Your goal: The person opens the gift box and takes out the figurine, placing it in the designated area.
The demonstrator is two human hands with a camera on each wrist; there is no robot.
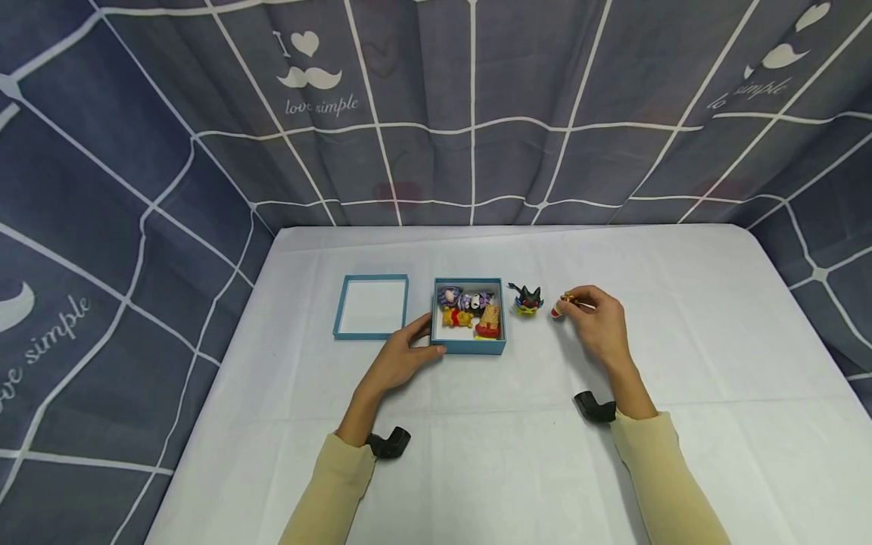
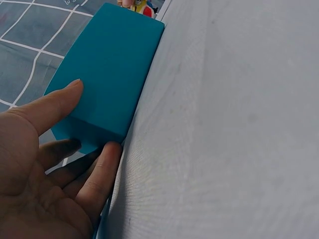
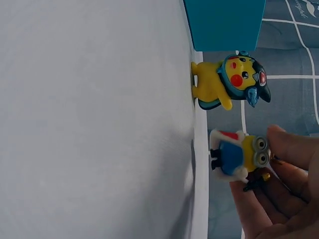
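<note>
My left hand [image 1: 402, 356] holds the front left corner of a teal box [image 1: 468, 347], thumb on its front wall and fingers along its left side. Several small figurines lie inside it, among them a yellow bear in red [image 1: 457, 317], a purple-haired figure [image 1: 449, 296] and a tan and red figure [image 1: 488, 322]. Right of the box, my right hand [image 1: 601, 322] pinches a Minion figurine [image 3: 232, 155] by its head, thumb and fingers around the top. Between box and hand stands a yellow Pikachu figurine [image 3: 214, 84] in a dark hood.
The teal-rimmed box lid [image 1: 371, 335] lies left of the box, its white inside facing up. A white cloth covers the table [image 1: 477, 454]. Dark grey curtains with white lines [image 1: 422, 166] stand behind and at both sides.
</note>
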